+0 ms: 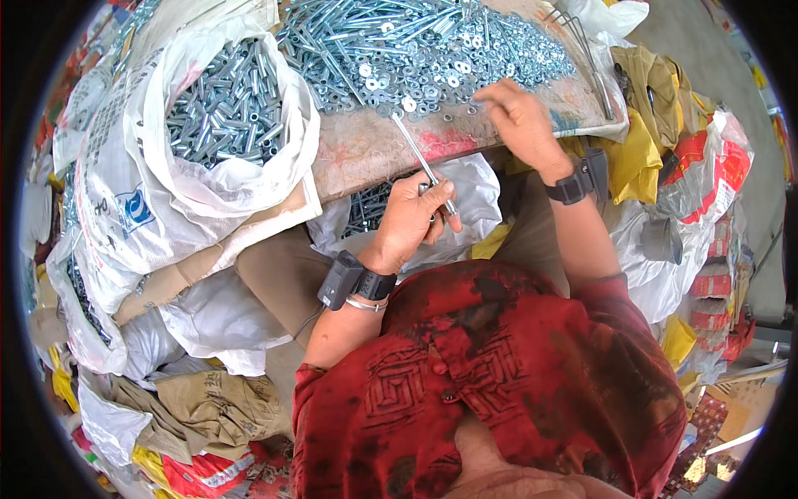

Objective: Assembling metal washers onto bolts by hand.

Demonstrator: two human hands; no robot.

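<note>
My left hand (405, 218) is closed around a long, shiny metal bolt (409, 140). The bolt slants up and to the left, its far tip near the edge of the washer pile. Other small metal pieces may be tucked in this hand's fingers, but I cannot make them out. Over the right part of the work surface, my right hand (522, 125) hovers beside loose washers (453, 81), its fingers stretched out toward the left. I see nothing held in it. Long bolts (366, 37) lie heaped behind the washers.
To the left stands a white woven sack (303, 137) full of short metal sleeves (224, 108). Below the stained board's (357, 141) front edge, a white bag (470, 187) holds more metal parts. Bent wire rods (594, 66) lie at right, near yellow and brown bags (644, 158).
</note>
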